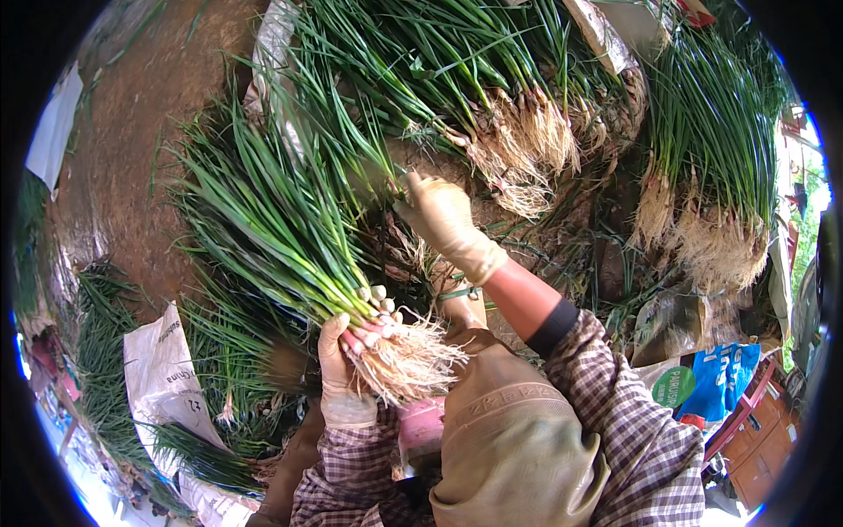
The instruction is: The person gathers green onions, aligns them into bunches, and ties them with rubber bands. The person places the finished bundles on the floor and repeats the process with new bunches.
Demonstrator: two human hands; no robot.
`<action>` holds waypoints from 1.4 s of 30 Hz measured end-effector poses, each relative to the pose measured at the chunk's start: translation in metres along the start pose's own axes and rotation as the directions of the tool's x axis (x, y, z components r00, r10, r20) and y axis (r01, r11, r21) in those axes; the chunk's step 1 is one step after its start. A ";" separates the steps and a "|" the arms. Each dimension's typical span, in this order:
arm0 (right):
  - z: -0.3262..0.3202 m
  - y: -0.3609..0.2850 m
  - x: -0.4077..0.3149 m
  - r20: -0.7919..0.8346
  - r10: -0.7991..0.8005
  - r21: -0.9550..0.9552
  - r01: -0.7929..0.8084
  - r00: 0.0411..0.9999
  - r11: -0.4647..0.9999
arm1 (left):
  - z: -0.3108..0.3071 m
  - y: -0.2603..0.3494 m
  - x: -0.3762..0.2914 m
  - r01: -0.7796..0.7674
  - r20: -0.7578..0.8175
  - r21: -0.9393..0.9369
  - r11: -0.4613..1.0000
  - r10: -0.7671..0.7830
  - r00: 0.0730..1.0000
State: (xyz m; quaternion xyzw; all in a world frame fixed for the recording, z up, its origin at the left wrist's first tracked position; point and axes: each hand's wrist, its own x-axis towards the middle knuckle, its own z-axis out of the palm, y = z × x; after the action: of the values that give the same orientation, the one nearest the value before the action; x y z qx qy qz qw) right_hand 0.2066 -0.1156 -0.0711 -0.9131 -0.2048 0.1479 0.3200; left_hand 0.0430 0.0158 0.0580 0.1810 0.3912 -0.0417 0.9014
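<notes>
My left hand (346, 369), in a pale glove, grips a bunch of spring onions (352, 306) near its pinkish-white bases. The tangled roots (411, 359) hang to the right and the green leaves fan out to the upper left. Gloved likewise, my right hand (442, 214) is ahead of it with curled fingers. Its fingertips meet the lower stalks of loose spring onions (379, 158); whether they pinch a stalk is hidden. Below this hand, dry peeled-looking leaf scraps (402, 247) lie on the ground.
More rooted spring onions (520, 132) lie ahead, and a large pile (711, 158) stands at the right. White printed sacks (158, 375) and further onions (204, 454) lie at the left. Brown wet ground (132, 151) shows at the upper left. A pink stool-like object (421, 421) is beneath me.
</notes>
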 end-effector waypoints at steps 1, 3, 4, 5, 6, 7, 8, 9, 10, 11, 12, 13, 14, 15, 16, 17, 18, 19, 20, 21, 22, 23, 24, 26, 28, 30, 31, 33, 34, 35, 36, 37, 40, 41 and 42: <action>0.005 0.002 0.002 0.046 0.000 -0.056 0.003 0.999 0.998 | 0.001 -0.001 0.003 0.013 0.058 -0.013 1.000 -0.012 0.998; 0.006 -0.001 0.006 0.102 0.068 -0.109 -0.057 0.992 0.992 | 0.008 -0.001 0.003 -0.024 0.011 -0.001 1.000 0.024 1.000; -0.005 -0.008 0.001 0.107 0.052 0.122 -0.065 0.993 0.990 | 0.001 -0.001 0.002 -0.024 0.038 -0.030 0.999 0.025 0.999; -0.017 -0.015 -0.004 0.108 0.038 0.346 -0.073 0.993 0.935 | -0.002 0.001 0.001 -0.034 0.007 -0.003 0.999 0.034 0.999; -0.027 -0.025 -0.006 0.287 0.125 0.387 -0.235 0.950 0.892 | -0.005 0.000 0.001 -0.053 0.011 -0.005 0.999 0.053 0.999; -0.029 -0.025 -0.014 0.250 0.033 0.426 -0.140 0.968 0.894 | -0.005 -0.003 0.006 -0.063 0.026 -0.012 0.998 0.063 0.998; -0.033 -0.028 -0.023 0.275 -0.002 0.430 -0.121 0.961 0.895 | 0.000 -0.004 0.009 -0.083 0.029 0.031 0.996 0.082 0.996; -0.047 -0.042 -0.028 0.304 -0.038 0.437 -0.104 0.952 0.894 | -0.003 -0.003 0.009 -0.071 -0.025 0.092 0.993 0.073 0.997; -0.056 -0.050 -0.033 0.268 -0.135 0.307 0.048 0.954 0.950 | -0.014 -0.004 0.011 -0.058 -0.008 0.081 0.995 0.059 0.998; -0.057 -0.052 -0.036 0.244 -0.201 0.194 0.155 0.949 0.969 | -0.023 -0.007 0.013 -0.046 0.008 0.071 0.996 0.045 0.999; -0.059 -0.055 -0.038 0.262 -0.251 0.122 0.226 0.932 0.966 | 0.004 -0.006 0.011 -0.073 -0.113 0.096 0.993 0.084 0.990; -0.064 -0.059 -0.038 0.279 -0.298 0.050 0.297 0.913 0.954 | 0.007 -0.005 0.011 -0.056 -0.097 0.066 0.996 0.063 0.993; -0.064 -0.061 -0.039 0.260 -0.337 0.047 0.337 0.905 0.940 | 0.001 -0.005 0.011 -0.044 -0.090 0.137 0.990 0.056 0.994; -0.066 -0.064 -0.040 0.308 -0.257 0.170 0.213 0.916 0.962 | -0.004 -0.005 0.012 -0.025 -0.079 0.205 0.978 0.042 0.996; -0.069 -0.068 -0.040 0.365 -0.183 0.282 0.079 0.913 0.956 | -0.007 -0.005 0.012 -0.035 -0.032 0.225 0.974 0.044 0.999; -0.069 -0.073 -0.041 0.428 -0.117 0.381 -0.062 0.896 0.923 | -0.008 -0.005 0.010 -0.031 -0.042 0.204 0.978 0.040 0.998; -0.061 -0.072 -0.045 0.318 -0.106 0.460 -0.055 0.942 0.886 | 0.000 -0.004 0.008 -0.026 -0.056 0.183 0.983 0.037 0.998; -0.055 -0.066 -0.046 0.396 0.013 0.618 -0.277 0.918 0.736 | 0.005 -0.003 0.006 -0.021 -0.068 0.162 0.987 0.032 0.997; -0.051 -0.058 -0.044 0.492 0.106 0.716 -0.471 0.864 0.515 | 0.002 -0.002 0.006 -0.017 0.008 0.145 0.989 0.016 1.000; -0.047 -0.049 -0.042 0.600 0.160 0.746 -0.621 0.783 0.241 | 0.006 -0.002 0.003 -0.025 -0.010 0.117 0.993 0.026 1.000; -0.053 -0.040 -0.039 0.582 0.053 0.785 -0.577 0.812 0.226 | 0.000 -0.001 0.003 -0.020 0.007 0.118 0.993 0.019 1.000; -0.064 -0.031 -0.034 0.635 -0.032 0.758 -0.616 0.771 0.214 | -0.006 0.001 0.005 -0.012 0.027 0.120 0.993 0.008 1.000; -0.082 -0.024 -0.031 0.654 -0.040 0.737 -0.625 0.755 0.257 | -0.003 -0.003 0.009 -0.026 0.046 0.089 0.996 0.022 0.999; -0.089 -0.013 -0.036 0.444 0.035 0.544 -0.301 0.895 0.783 | 0.008 -0.003 0.005 0.006 -0.133 0.102 0.995 0.007 0.991; -0.078 0.003 -0.032 0.084 0.128 -0.283 -0.100 0.988 0.954 | 0.028 -0.010 0.001 -0.019 -0.244 0.210 0.978 0.071 0.967; -0.049 0.012 -0.036 0.073 0.140 -0.314 -0.110 0.987 0.943 | 0.039 -0.016 -0.004 -0.062 -0.251 0.168 0.984 0.104 0.962; -0.068 -0.016 -0.033 -0.040 -0.081 0.074 0.084 0.996 0.994 | 0.036 -0.016 -0.005 -0.074 -0.254 0.100 0.992 0.097 0.962; -0.080 -0.065 -0.026 0.413 0.175 0.332 -0.327 0.894 0.885 | -0.030 -0.011 0.013 0.253 0.194 -0.460 0.851 -0.182 0.964; -0.049 -0.062 -0.035 0.436 0.127 0.492 -0.355 0.891 0.795 | -0.044 -0.018 0.024 0.448 0.383 -0.565 0.693 -0.260 0.886; -0.025 -0.051 -0.042 0.450 0.066 0.641 -0.374 0.890 0.671 | -0.040 -0.025 0.030 0.531 0.454 -0.592 0.606 -0.294 0.841; -0.031 -0.051 -0.040 0.464 0.080 0.635 -0.394 0.882 0.664 | -0.043 -0.027 0.032 0.523 0.429 -0.567 0.637 -0.313 0.847; -0.043 -0.059 -0.036 0.478 0.088 0.632 -0.411 0.874 0.657 | -0.046 -0.026 0.032 0.513 0.405 -0.537 0.669 -0.329 0.853; -0.123 -0.048 -0.028 0.260 0.242 0.388 -0.331 0.935 0.860 | -0.024 -0.025 0.024 0.145 0.106 -0.185 0.972 -0.127 0.986; -0.153 -0.034 -0.030 0.273 0.294 0.444 -0.391 0.916 0.807 | -0.022 -0.025 0.023 0.158 0.142 -0.245 0.957 -0.126 0.982; -0.202 -0.040 -0.026 0.277 0.440 0.366 -0.517 0.854 0.774 | -0.023 -0.020 0.020 0.159 0.170 -0.304 0.939 -0.111 0.979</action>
State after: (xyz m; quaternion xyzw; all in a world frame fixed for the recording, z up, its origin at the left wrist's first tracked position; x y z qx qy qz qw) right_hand 0.2539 -0.2051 0.1097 -0.8252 0.0452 0.3458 0.4444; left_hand 0.0364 0.0066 0.0229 0.0034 0.3355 -0.0539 0.9405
